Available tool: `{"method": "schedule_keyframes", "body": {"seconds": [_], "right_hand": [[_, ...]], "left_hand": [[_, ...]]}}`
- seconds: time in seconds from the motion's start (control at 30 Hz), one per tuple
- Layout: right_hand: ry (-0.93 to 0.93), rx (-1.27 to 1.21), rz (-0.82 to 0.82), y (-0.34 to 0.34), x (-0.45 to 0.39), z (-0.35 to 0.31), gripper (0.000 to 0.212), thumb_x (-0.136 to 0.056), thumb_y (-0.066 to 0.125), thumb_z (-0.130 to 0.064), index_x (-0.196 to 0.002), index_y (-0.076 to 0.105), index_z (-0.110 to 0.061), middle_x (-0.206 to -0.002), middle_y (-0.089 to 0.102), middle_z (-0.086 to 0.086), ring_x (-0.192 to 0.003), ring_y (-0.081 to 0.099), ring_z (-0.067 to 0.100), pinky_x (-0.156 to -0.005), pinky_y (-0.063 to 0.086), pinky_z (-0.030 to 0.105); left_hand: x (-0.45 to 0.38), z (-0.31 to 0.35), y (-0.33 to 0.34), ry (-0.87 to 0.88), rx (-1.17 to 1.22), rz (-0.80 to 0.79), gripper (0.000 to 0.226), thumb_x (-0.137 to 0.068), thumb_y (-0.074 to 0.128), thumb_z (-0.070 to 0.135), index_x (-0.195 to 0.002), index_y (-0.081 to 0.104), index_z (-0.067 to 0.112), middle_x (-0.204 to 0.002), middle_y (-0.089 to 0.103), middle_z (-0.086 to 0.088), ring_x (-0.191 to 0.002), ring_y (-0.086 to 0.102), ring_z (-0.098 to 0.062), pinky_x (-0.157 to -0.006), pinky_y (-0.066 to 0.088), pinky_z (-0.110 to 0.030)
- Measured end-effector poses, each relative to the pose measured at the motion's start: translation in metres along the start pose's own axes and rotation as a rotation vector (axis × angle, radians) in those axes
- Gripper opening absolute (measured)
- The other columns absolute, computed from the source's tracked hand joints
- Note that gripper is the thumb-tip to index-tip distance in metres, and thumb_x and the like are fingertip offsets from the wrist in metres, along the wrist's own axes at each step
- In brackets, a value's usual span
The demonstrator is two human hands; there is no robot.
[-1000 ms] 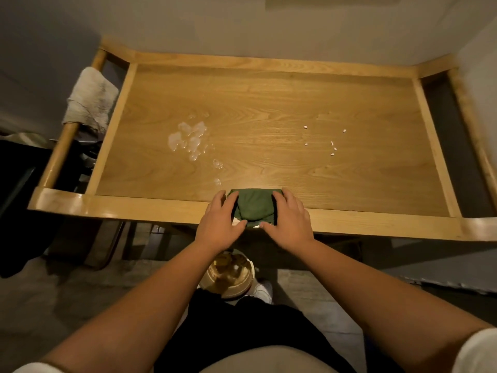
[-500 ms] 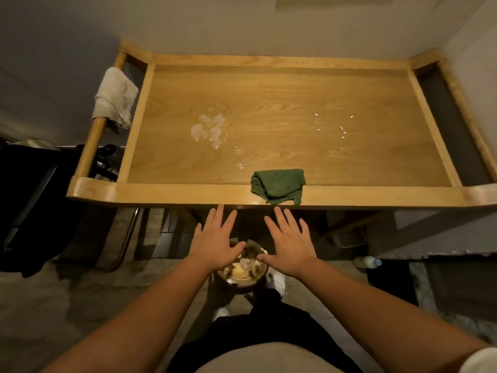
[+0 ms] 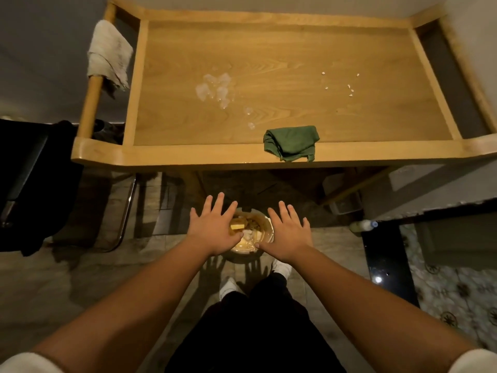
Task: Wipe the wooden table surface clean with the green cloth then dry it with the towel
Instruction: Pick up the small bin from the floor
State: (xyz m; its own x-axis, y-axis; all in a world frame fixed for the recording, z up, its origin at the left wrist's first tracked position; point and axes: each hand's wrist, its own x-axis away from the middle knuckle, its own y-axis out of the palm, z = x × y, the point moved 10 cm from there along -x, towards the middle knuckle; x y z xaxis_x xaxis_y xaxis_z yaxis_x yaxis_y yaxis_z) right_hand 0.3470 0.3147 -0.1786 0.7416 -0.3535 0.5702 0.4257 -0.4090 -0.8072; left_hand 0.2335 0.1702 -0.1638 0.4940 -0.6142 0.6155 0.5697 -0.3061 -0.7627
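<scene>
Since the earlier frames both hands have drawn back from the green cloth (image 3: 291, 142), which they flanked a second ago, and now hang below the table edge, over the floor. The left hand (image 3: 212, 228) is spread flat, palm down, fingers straight and splayed, holding nothing. The right hand (image 3: 289, 232) matches it: fingers extended, nothing gripped. Between and beneath the two hands sits a round bowl (image 3: 262, 227) on the floor, with yellowish and whitish contents; what they are cannot be determined.

The green cloth lies crumpled on the near edge of the wooden table (image 3: 166, 154), partly on the raised front rail and partly on the inner surface, right of centre, well apart from both hands. A wet patch (image 3: 215, 88) shows on the surface left of centre, with smaller droplets trailing toward the cloth. White crumbs (image 3: 349, 88) are scattered toward the right side. The towel (image 3: 109, 53), off-white and stained, hangs draped over the left side rail near the far corner.

Off to the right, a plastic bottle (image 3: 363, 226) lies on the floor. White shoes (image 3: 228, 288) and dark trousers are visible at bottom centre.
</scene>
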Motion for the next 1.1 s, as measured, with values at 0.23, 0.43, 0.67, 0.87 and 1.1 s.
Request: {"method": "schedule_keyframes", "body": {"seconds": [0.23,0.43,0.67,0.87,1.1], "right_hand": [[0.025,-0.073,-0.078,0.075,-0.043,0.011,0.095,-0.082,0.06,-0.068,-0.156,0.012,-0.032,-0.167,-0.001,0.001,-0.153,0.0,0.025,-0.117,0.019,0.057],[0.302,-0.672,-0.144,0.195,-0.113,0.053,0.065,-0.079,0.08,-0.039,-0.135,0.054,-0.019,-0.131,0.058,0.011,-0.117,0.059,0.03,-0.097,0.051,0.044],[0.593,-1.042,-0.089,0.332,-0.164,0.094,0.067,-0.08,0.082,-0.029,-0.13,0.047,-0.004,-0.118,0.065,0.016,-0.105,0.064,0.034,-0.084,0.055,0.046],[0.951,-1.305,-0.145,0.429,-0.188,0.108,0.065,-0.078,0.082,-0.033,-0.124,0.041,-0.011,-0.1,0.064,0.011,-0.086,0.061,0.024,-0.073,0.054,0.04],[0.924,-1.453,-0.104,0.475,-0.212,0.089,0.012,-0.092,0.066,-0.015,-0.081,0.06,-0.016,-0.084,0.065,0.008,-0.079,0.062,0.021,-0.076,0.053,0.034]], "left_hand": [[-0.045,-0.006,0.077,-0.016,-0.015,-0.012,0.085,-0.094,0.045,0.066,-0.161,0.004,0.034,-0.172,-0.007,-0.004,-0.158,-0.005,-0.032,-0.121,0.01,-0.065],[-0.107,-0.029,0.205,-0.121,0.177,-0.073,0.076,-0.096,0.049,0.061,-0.159,0.025,0.026,-0.165,0.026,-0.013,-0.147,0.032,-0.034,-0.115,0.037,-0.055],[-0.182,-0.069,0.339,-0.431,0.59,-0.085,0.076,-0.093,0.058,0.054,-0.155,0.028,0.021,-0.155,0.04,-0.01,-0.139,0.044,-0.035,-0.109,0.043,-0.055],[-0.217,-0.088,0.422,-0.84,1.159,0.044,0.069,-0.097,0.064,0.043,-0.148,0.039,0.003,-0.14,0.057,-0.018,-0.127,0.057,-0.037,-0.101,0.048,-0.043],[-0.24,-0.05,0.483,-0.868,1.684,-0.104,0.037,-0.108,0.047,0.033,-0.136,0.054,0.01,-0.116,0.069,-0.017,-0.076,0.061,-0.017,-0.064,0.05,-0.031]]}}
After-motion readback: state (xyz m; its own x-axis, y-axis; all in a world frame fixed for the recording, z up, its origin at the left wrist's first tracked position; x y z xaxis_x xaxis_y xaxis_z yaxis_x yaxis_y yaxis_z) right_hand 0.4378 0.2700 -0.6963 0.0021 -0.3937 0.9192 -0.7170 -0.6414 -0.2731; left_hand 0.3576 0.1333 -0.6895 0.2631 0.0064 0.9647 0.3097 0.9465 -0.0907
